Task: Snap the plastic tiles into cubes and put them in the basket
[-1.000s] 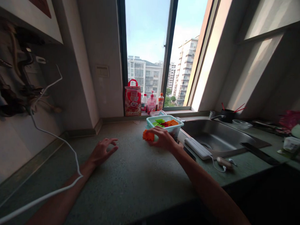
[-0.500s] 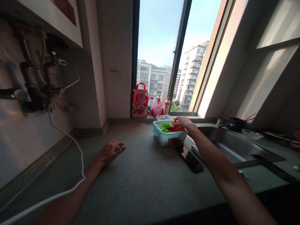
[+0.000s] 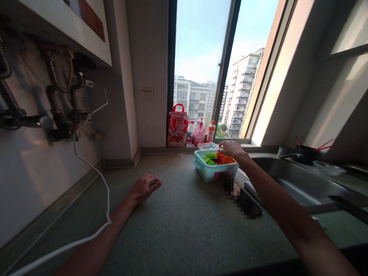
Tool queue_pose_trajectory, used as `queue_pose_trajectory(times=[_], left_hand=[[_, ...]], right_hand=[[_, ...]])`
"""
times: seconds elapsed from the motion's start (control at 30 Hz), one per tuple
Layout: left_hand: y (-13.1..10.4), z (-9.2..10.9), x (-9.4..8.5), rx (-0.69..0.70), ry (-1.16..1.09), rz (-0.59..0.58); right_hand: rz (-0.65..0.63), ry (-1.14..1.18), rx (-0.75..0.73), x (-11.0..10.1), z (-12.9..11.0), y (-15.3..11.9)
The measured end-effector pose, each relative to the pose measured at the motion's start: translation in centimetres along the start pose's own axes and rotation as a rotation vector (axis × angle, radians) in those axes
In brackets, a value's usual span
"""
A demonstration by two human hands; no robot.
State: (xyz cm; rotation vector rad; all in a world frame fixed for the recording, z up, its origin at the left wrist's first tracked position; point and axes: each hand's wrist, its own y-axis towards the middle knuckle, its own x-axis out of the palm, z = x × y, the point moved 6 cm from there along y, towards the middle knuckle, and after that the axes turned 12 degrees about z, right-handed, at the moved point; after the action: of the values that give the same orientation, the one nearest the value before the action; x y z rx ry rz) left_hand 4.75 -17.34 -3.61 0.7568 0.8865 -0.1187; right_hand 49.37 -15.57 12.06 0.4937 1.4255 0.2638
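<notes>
My right hand [image 3: 231,148] hovers over the back right of a mint-green plastic container [image 3: 214,175]. Its fingers stretch left, and I see nothing between them. Inside the container, bright green vegetable pieces [image 3: 209,159] lie on the left. Orange pieces [image 3: 227,158], which look like carrot, fill the right, with something dark red between. On the counter to the left rests my left hand [image 3: 143,187], loosely curved, thumb and fingers apart, holding nothing visible. A clear lid [image 3: 207,146] lies behind the container. In front of it is a dark flat phone-like object [image 3: 248,204], partly blurred.
A stainless sink [image 3: 294,182] with a faucet [image 3: 288,153] is on the right; a black handle [image 3: 355,210] juts over its near edge. A red bag [image 3: 177,130] and several bottles [image 3: 199,133] stand by the window. A white cable [image 3: 105,189] hangs across my left forearm.
The orange piece at my right fingertips is no longer there, and the fingers have loosened above the container. My left hand stays on the counter. The view has shifted slightly left.
</notes>
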Motion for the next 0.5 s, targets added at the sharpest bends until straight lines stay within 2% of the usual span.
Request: queue_pose_trajectory(times=[0.07, 0.13, 0.2, 0.27, 0.37, 0.5], left_hand=[[0.0, 0.2, -0.1, -0.006, 0.003, 0.003], [0.0, 0.6, -0.3, -0.012, 0.001, 0.009], [-0.1, 0.8, -0.5, -0.025, 0.001, 0.008], [-0.1, 0.9, -0.5, -0.040, 0.007, 0.003], [-0.1, 0.7, -0.5, -0.049, 0.012, 0.005], [-0.1, 0.5, -0.5, -0.047, 0.010, 0.030]], right_hand=[[0.150, 0.049, -0.063, -1.8, -2.1, -2.1], [0.375, 0.166, -0.204, -3.6, -5.2, -5.3], [0.420, 0.222, -0.292, -3.6, -8.2, -8.8], [0.387, 0.295, -0.415, -2.2, -11.3, -12.2], [0.248, 0.371, -0.512, 1.5, -14.7, -16.0], [0.061, 0.437, -0.537, 6.0, -16.2, -17.7]])
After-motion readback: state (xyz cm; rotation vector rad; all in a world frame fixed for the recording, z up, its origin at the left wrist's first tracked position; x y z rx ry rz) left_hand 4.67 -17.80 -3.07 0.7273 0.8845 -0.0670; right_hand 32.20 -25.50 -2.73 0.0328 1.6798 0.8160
